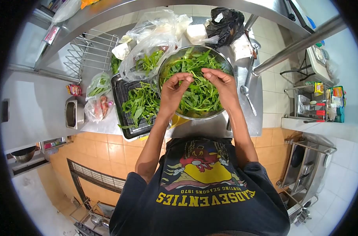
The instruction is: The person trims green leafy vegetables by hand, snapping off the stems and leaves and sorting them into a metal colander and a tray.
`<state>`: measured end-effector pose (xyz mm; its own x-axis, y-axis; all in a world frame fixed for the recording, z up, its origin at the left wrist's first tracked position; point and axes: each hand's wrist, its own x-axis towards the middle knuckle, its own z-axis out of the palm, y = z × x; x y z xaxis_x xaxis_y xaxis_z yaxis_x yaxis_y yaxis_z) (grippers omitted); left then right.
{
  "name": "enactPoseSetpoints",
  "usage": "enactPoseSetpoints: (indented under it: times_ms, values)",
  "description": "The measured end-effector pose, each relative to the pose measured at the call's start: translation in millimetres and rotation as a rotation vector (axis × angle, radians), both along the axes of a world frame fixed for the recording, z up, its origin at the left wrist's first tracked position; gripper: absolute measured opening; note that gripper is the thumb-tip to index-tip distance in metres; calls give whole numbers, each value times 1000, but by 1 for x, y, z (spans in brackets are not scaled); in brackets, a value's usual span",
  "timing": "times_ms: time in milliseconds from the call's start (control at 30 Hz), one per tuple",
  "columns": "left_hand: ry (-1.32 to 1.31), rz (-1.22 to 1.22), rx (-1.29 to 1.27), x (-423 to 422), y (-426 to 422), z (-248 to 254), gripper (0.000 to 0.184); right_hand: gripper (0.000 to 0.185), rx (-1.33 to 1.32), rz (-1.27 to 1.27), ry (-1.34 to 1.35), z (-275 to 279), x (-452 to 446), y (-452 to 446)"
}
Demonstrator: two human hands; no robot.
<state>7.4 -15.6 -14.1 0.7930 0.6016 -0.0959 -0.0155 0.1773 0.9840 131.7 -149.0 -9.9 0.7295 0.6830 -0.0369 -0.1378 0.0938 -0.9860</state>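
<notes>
Over a large round metal strainer (161, 67), my left hand (176, 89) pinches a pale green stem (193, 74) between thumb and fingertips. Close beside it, my right hand (222, 83) is closed in a pinch at the other side of the same leafy stem. A heap of leafy greens (198, 96) fills the strainer below both hands. To the left, a black tray (128, 133) holds more long-stemmed greens (139, 103).
Clear plastic bags (147, 45), a black plastic bag (225, 26) and a white block-like package (196, 34) crowd the table's back. A wire rack (88, 55) stands at left. A spoon (247, 98) lies right of the strainer. A metal shelf (147, 13) spans overhead.
</notes>
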Motion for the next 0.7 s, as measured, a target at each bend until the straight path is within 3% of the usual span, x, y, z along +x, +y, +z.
enactPoseSetpoints:
  times_ms: [167, 267, 367, 433, 533, 633, 700]
  values:
    - [-29, -40, -86, -1, 0, -1, 17, 20, -60, 38, -107, 7, -1, -1]
    - [-179, 24, -360, 0, -3, 5, 15, 20, -88, 28, -164, 8, -2, -3]
    - [-263, 34, -418, -4, 10, 3, 13, 19, -122, -50, -221, 9, -1, -5]
    - [-230, 84, -406, -9, 20, 1, 13, 18, -226, -114, -377, 9, 1, -9]
    - [-170, 95, -343, -13, 25, 0, 13, 17, -199, -96, -338, 7, 6, -11]
    - [-98, 105, -283, -14, 21, -5, 15, 17, -119, -132, -607, 1, 7, -5]
    - [-55, 92, -227, -13, 15, -6, 16, 19, -130, -64, -562, 7, 2, -3]
